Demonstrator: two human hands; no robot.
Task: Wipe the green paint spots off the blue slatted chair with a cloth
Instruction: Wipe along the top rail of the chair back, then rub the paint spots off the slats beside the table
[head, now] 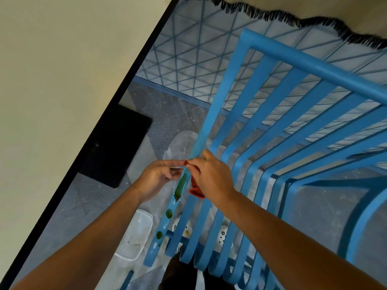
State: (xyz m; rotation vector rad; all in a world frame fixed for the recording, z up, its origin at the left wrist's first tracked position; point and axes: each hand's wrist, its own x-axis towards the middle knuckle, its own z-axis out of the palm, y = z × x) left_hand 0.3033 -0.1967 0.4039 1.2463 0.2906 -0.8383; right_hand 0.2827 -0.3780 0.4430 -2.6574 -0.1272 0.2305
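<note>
No text, label or number can be read anywhere.

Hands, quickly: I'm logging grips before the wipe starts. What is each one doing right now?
Left hand: fingers pinched on one end of the red cloth at the chair slat.
Right hand: closed on the same cloth.

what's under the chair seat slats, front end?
Through the gaps in the blue slatted chair: white spotted objects, grey floor and clear plastic. A white tray lies beside it. The slats hide the rest.
</note>
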